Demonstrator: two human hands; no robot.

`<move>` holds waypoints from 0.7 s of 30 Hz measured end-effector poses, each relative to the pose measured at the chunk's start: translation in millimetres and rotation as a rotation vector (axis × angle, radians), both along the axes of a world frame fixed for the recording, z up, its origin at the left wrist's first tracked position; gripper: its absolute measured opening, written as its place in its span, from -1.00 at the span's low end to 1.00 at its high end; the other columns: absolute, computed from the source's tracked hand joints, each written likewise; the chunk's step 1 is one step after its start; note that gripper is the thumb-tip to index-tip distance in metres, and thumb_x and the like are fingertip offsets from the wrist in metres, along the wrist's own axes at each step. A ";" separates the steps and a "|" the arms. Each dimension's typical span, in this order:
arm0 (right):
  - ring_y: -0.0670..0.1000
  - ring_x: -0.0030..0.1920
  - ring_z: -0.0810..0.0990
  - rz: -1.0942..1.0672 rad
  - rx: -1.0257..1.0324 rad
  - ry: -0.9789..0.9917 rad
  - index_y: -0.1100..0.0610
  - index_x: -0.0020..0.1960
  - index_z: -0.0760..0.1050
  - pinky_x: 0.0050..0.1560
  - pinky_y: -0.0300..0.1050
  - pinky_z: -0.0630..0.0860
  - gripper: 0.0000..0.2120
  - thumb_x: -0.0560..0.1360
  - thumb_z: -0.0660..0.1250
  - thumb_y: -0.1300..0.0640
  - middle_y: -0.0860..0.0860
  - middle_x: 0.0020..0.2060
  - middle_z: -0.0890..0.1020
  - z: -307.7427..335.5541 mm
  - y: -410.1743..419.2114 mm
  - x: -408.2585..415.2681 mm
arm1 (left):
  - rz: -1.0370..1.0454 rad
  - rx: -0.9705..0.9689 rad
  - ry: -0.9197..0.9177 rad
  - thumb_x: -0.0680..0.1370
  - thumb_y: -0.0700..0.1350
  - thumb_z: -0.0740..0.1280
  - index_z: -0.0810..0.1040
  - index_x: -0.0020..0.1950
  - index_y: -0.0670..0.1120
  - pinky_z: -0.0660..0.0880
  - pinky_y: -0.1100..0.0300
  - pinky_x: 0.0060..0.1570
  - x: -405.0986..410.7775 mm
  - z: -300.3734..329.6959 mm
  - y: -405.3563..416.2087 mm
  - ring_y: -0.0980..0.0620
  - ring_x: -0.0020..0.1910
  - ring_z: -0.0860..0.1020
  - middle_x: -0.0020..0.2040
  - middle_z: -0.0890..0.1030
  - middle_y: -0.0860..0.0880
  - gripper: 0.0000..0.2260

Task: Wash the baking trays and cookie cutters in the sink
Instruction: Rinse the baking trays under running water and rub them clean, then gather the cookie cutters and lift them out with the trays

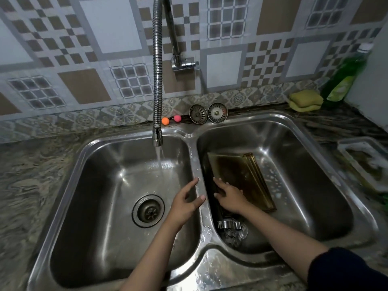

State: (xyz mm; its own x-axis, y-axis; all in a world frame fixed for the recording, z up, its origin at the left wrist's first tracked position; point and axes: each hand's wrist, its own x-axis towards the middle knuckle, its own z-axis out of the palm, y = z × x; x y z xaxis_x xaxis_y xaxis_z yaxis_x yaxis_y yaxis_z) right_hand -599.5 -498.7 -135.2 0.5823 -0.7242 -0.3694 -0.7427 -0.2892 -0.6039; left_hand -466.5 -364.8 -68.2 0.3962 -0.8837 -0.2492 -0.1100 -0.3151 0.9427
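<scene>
A stack of gold-brown baking trays (241, 175) leans tilted in the right basin of the double steel sink (193, 152). Metal cookie cutters (231, 229) lie at that basin's bottom near the front. My right hand (227, 196) rests on the near left edge of the trays, fingers spread, gripping nothing that I can see. My left hand (186, 202) hovers open over the divider, above the left basin. Water runs from the flexible faucet (157, 80) into the left basin.
The left basin's drain (148, 211) is uncovered. Two strainer plugs (207, 113) and two small balls (171, 119) stand behind the sink. A yellow sponge (305, 100) and green dish-soap bottle (344, 78) sit back right. A soapy tray (365, 162) lies on the right counter.
</scene>
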 end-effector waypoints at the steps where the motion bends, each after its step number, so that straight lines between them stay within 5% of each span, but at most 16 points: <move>1: 0.07 0.53 0.10 -0.012 -0.014 -0.056 -0.15 0.52 0.09 0.46 0.32 -0.01 -0.43 0.58 0.23 0.00 -0.07 0.53 0.15 5.0 -2.5 -1.4 | 0.015 -0.002 -0.012 0.51 -0.16 0.40 0.40 0.42 0.00 0.27 0.24 0.32 -3.1 3.6 1.4 0.10 0.38 0.33 0.33 0.40 0.16 -0.52; 3: 0.05 0.43 0.32 -0.050 -0.066 -0.217 -0.05 0.51 0.18 0.43 0.16 0.22 -0.45 0.57 0.26 0.03 0.01 0.48 0.29 22.5 -7.6 -1.5 | 0.026 -0.001 -0.097 0.51 -0.13 0.40 0.43 0.39 -0.01 0.30 0.34 0.20 -10.3 15.5 4.0 0.14 0.30 0.39 0.29 0.45 0.14 -0.55; 5: -0.11 0.10 0.56 -0.096 -0.141 -0.418 0.04 0.45 0.31 0.19 -0.16 0.45 -0.51 0.55 0.30 0.09 0.09 0.34 0.48 50.6 -12.3 3.6 | 0.040 -0.047 -0.218 0.50 -0.10 0.41 0.48 0.34 0.00 0.36 0.44 0.11 -17.7 36.0 3.8 0.20 0.20 0.46 0.24 0.51 0.09 -0.60; 11: -0.20 -0.05 0.62 -0.150 -0.386 -0.874 0.21 0.24 0.52 0.01 -0.41 0.50 -0.67 0.48 0.37 0.25 0.07 0.10 0.60 153.0 -51.3 50.4 | 0.323 -0.655 -0.521 0.48 -0.13 0.38 0.60 0.02 0.00 0.50 0.31 -0.10 -19.0 142.3 -7.3 0.13 -0.11 0.59 -0.06 0.60 0.03 -0.86; 15: -0.35 -0.21 0.57 -0.196 -0.454 -0.943 0.15 0.27 0.50 -0.13 -0.48 0.49 -0.64 0.48 0.39 0.21 -0.01 0.13 0.49 206.6 -97.3 86.5 | 0.513 -0.726 -0.780 0.46 -0.20 0.41 0.62 0.03 -0.05 0.41 0.24 0.07 9.2 187.4 -19.8 0.04 0.01 0.49 -0.01 0.50 -0.02 -0.83; 21: -0.25 -0.27 0.51 -0.248 -0.508 -0.832 0.15 0.20 0.56 -0.20 -0.64 0.36 -0.73 0.50 0.37 0.25 0.10 0.10 0.51 226.6 -148.1 128.4 | 0.446 -0.581 -0.561 0.46 -0.32 0.40 0.59 0.01 0.08 0.52 0.27 0.01 44.7 201.6 -35.7 0.08 0.01 0.57 -0.01 0.48 0.14 -0.70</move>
